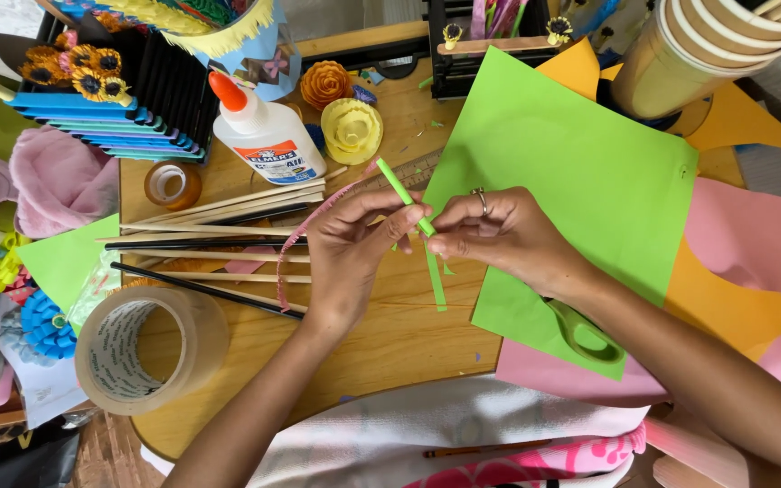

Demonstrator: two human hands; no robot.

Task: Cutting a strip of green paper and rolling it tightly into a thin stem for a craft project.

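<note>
Both hands meet over the wooden table (390,343). My left hand (350,248) pinches a thin stick wrapped in green paper (399,190), which points up and to the left. My right hand (499,230), with a ring on one finger, pinches the lower end of that stick, where a loose green paper strip (435,282) hangs down. A pink crimped paper strip (305,230) curves beside my left hand. Green-handled scissors (580,333) lie under my right forearm on a large green paper sheet (571,172).
A roll of clear tape (142,348) stands at the left front, with several wooden and black sticks (210,244) beside it. A white glue bottle (264,136), a small jar (172,184), paper flowers (350,126), and pink (752,235) and orange (725,307) sheets surround the work area.
</note>
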